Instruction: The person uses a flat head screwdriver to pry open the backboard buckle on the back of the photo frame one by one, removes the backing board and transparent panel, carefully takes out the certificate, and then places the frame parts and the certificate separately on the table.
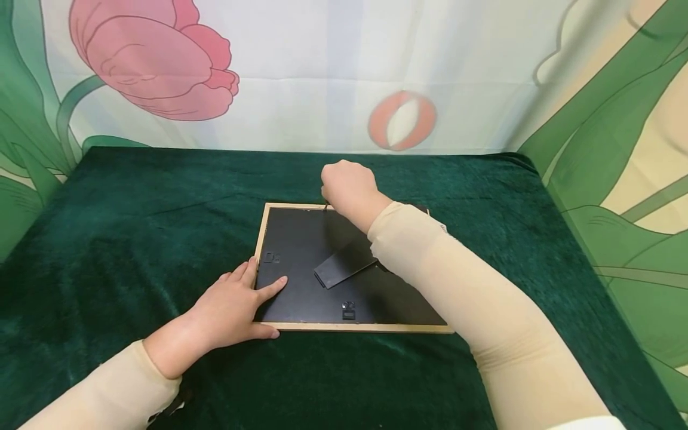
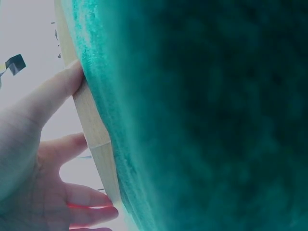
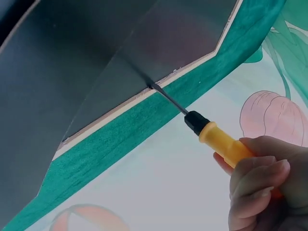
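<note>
A picture frame [image 1: 301,239] lies face down, its black backing board and pale wooden rim showing. Across the board slants a black easel stand [image 1: 344,267]. My right hand [image 1: 349,185] grips a yellow-handled screwdriver [image 3: 224,144] at the frame's far edge. In the right wrist view the flat blade [image 3: 166,96] meets the line between rim [image 3: 110,108] and backing. My left hand [image 1: 228,304] rests spread at the near left corner, thumb along the front rim, index finger on the board and the other fingers at the left side. The right forearm hides the frame's right part.
Dark green velvet cloth [image 1: 134,227] covers the table under the frame. Behind it hangs a white curtain [image 1: 301,77] printed with a pink flower, and green leaf prints [image 1: 634,197] rise at the right. Metal hangers [image 1: 349,310] sit on the backing near the front rim.
</note>
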Demonstrator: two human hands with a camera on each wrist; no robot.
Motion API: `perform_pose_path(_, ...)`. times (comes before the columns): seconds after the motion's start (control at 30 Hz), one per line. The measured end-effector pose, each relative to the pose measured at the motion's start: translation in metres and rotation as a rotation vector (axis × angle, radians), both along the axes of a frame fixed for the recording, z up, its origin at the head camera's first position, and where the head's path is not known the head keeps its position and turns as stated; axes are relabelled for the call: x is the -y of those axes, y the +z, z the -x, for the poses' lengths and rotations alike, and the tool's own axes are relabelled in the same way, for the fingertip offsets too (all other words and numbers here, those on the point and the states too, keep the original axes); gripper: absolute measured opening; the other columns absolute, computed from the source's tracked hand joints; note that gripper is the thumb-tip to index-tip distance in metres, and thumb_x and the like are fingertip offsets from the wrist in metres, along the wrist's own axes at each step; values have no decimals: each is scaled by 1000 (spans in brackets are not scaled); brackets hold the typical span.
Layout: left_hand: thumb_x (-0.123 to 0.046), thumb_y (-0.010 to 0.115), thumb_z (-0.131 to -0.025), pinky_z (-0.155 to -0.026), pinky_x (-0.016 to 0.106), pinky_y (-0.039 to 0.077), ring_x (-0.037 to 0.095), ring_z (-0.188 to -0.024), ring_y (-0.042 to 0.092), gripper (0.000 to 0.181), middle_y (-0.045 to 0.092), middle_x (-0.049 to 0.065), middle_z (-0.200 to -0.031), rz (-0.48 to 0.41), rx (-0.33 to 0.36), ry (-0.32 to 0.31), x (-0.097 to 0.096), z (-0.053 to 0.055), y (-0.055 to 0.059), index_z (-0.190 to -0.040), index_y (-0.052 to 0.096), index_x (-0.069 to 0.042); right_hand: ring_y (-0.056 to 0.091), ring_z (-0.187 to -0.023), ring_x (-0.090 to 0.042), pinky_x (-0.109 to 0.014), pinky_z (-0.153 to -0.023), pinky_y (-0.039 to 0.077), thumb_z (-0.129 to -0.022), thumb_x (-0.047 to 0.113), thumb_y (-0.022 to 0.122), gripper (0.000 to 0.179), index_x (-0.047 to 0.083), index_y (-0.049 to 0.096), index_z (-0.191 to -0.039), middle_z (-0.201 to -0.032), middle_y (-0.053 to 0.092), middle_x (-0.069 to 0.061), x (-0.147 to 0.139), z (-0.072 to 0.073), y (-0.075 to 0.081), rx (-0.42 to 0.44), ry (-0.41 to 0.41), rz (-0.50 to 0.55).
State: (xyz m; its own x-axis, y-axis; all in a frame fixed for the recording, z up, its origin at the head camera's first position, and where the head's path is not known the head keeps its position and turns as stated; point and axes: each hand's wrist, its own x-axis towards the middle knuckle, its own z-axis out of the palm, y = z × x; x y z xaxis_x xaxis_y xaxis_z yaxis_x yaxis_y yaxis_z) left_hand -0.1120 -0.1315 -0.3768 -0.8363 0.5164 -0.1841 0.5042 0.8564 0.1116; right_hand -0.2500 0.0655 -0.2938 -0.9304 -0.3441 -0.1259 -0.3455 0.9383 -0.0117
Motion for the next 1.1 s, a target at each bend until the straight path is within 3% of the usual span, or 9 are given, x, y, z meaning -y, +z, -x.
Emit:
perform_pose_path(0.27, -58, 73, -70, -92, 55, 38, 48, -123, 38, 82, 32, 36, -138, 10, -15, -1, -1, 0, -1, -138, 48, -20, 55, -60, -17, -30, -55, 45, -94, 18, 56, 18, 11, 62, -79, -65, 56, -4, 2, 10, 7, 41, -22, 18)
perform_pose_path(0.43, -58, 72, -70, -92, 55, 39, 50, -121, 39, 81, 33, 37, -137, 14, -15, -3, -2, 0, 2, -138, 48, -20, 53, -59, -17, -30, -55, 43, -95, 21, 54, 19, 11, 62, -80, -63, 51, -3, -2, 13, 7, 63, -26, 20)
perform_pose_path(0.6, -58, 72, -70, -93, 55, 38, 49, -122, 38, 82, 33, 36, -137, 12, -8, 4, -2, 0, 2, -138, 48, -20, 56, -62, -15, -31, -57, 48, -95, 25, 56, 18, 11, 65, -90, -71, 58, -2, -18, -9, -4, -2, 72, -6)
perform_pose_path(0.7, -58, 73, -69, -93, 55, 38, 49, -122, 39, 82, 34, 36, -137, 13, -19, -1, -1, 0, 2, -137, 49, -19, 58, -59, -15, -31, -54, 50, -92, 25, 61, 16, 11, 69, -92, -75, 65, -3, -32, -29, -17, -90, 168, -43)
perform_pose_path(0.8, -57, 74, -69, -93, 55, 38, 48, -122, 39, 82, 34, 36, -136, 13, -25, -3, 0, 0, 3, -137, 50, -19, 54, -49, -15, -29, -43, 45, -90, 18, 60, 14, 9, 71, -95, -63, 62, -3, -41, -43, -30, -209, 267, -89)
perform_pose_path(0.93, -56, 73, -70, -93, 55, 38, 48, -123, 38, 82, 33, 36, -137, 14, -4, 1, -1, 0, 4, -138, 48, -19, 45, -42, -13, -27, -38, 36, -90, 14, 58, 14, 6, 69, -96, -52, 51, -2, -49, -48, -45, -302, 339, -46)
perform_pose_path(1.1, -57, 73, -70, -94, 55, 37, 48, -124, 37, 83, 32, 36, -138, 20, 12, 9, -3, 0, 3, -139, 47, -20, 48, -45, -11, -26, -41, 39, -90, 19, 62, 14, 6, 64, -95, -57, 54, -1, -54, -48, -54, -272, 346, 24)
